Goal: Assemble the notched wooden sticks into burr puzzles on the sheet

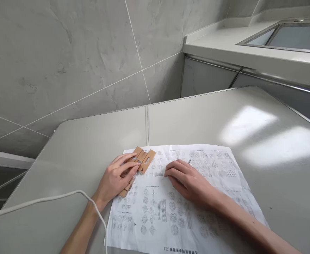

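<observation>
My left hand (116,178) lies flat, fingers spread, on several flat wooden puzzle pieces (143,159) at the left edge of a printed instruction sheet (213,176). One notched piece bearing the number 2 pokes out past my fingertips. More pieces show under my palm. My right hand (185,178) rests palm down on the sheet, fingers stretched leftward and holding nothing, a short gap from the pieces.
The sheet lies on a grey table (78,151) with a seam down its middle. A white cable (51,199) crosses the table's left side and my left wrist. Tiled wall behind; a counter with a sink (284,37) at the far right.
</observation>
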### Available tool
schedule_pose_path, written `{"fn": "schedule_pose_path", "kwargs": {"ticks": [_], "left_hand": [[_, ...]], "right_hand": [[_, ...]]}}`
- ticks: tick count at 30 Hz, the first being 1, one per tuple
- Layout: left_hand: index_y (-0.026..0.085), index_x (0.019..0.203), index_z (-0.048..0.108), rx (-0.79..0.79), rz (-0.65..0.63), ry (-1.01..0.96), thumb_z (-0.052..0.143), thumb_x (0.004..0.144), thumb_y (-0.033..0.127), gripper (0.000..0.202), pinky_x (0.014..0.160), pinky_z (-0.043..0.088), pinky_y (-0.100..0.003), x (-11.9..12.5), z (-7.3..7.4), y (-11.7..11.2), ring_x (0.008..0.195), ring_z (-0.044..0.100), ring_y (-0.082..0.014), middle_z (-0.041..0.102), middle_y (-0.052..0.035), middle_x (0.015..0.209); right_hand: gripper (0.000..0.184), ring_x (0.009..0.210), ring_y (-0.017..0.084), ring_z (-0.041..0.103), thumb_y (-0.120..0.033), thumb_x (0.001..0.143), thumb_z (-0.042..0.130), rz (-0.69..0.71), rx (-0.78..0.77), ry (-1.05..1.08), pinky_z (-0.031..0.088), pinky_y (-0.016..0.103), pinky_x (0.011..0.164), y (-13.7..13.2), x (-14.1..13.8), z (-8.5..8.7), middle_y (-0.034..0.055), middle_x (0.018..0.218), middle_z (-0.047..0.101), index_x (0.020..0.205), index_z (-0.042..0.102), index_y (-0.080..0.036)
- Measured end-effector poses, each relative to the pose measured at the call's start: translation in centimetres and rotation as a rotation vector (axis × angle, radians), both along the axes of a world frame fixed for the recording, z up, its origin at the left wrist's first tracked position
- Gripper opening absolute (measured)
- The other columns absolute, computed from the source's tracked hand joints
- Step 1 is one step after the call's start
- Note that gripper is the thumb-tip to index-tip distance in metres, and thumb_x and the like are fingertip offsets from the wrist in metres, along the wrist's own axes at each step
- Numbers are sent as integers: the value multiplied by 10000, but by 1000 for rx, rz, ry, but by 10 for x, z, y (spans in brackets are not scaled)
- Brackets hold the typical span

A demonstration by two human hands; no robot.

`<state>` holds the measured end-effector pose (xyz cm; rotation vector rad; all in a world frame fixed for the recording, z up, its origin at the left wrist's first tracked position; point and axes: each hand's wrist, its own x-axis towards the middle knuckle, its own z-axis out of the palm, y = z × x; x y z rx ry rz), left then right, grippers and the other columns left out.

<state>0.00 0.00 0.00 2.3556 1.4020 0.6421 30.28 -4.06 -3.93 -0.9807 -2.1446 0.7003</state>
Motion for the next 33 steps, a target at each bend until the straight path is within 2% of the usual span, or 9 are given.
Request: {"fn": "schedule_pose_path", "kwargs": {"ticks": [5,11,14,17,21,28,33], "left_hand": [[319,1160,837,-30,-121,45,607,1057,365,256,1091,603,-509,7,6,-5,1332,678,-303,742,-55,1403],[298,1452,666,-11,-259,44,660,1029,305,424,1099,592,-507,10,4,-11,1311,707,-293,754,-75,1393],[285,1443,652,4,-276,22,677,1016,277,428,1042,614,-467,11,3,-14,1253,733,-279,765,-80,1364],[288,1356,695,-16,-265,49,712,993,310,364,1047,600,-475,11,5,-14,1230,730,-288,776,-80,1314],[287,1298,710,-18,-264,80,756,965,356,344,1024,595,-473,10,7,-13,1190,727,-293,770,-83,1271],[270,1215,730,11,-304,93,801,952,388,297,977,602,-456,9,5,-12,1162,717,-289,738,-102,1267],[239,1223,712,34,-322,56,826,945,338,316,971,610,-448,9,3,-13,1178,712,-282,735,-97,1282]], "right_hand": [[222,991,248,693,-96,1085,472,-7,30,-11,627,428,831,1,1,0,101,1116,718,1106,648,-229],[277,994,259,693,-92,1050,495,-22,81,-36,626,434,812,0,5,-1,106,1178,692,1252,598,-250],[376,1067,284,672,-105,1012,572,-38,61,-32,628,457,851,-1,6,0,121,1258,650,1347,549,-273],[463,1194,317,633,-121,994,636,-27,46,-42,614,526,958,-1,7,1,129,1357,625,1404,514,-298],[496,1310,342,589,-152,998,687,16,62,-56,573,577,1053,1,8,-1,123,1427,626,1437,502,-292],[320,1103,304,617,-264,998,753,48,29,-34,580,495,931,5,13,-3,104,1203,693,1281,602,-261],[249,1038,277,587,-218,915,834,88,-41,-45,533,434,893,9,20,-3,57,1051,711,1104,674,-248]]}}
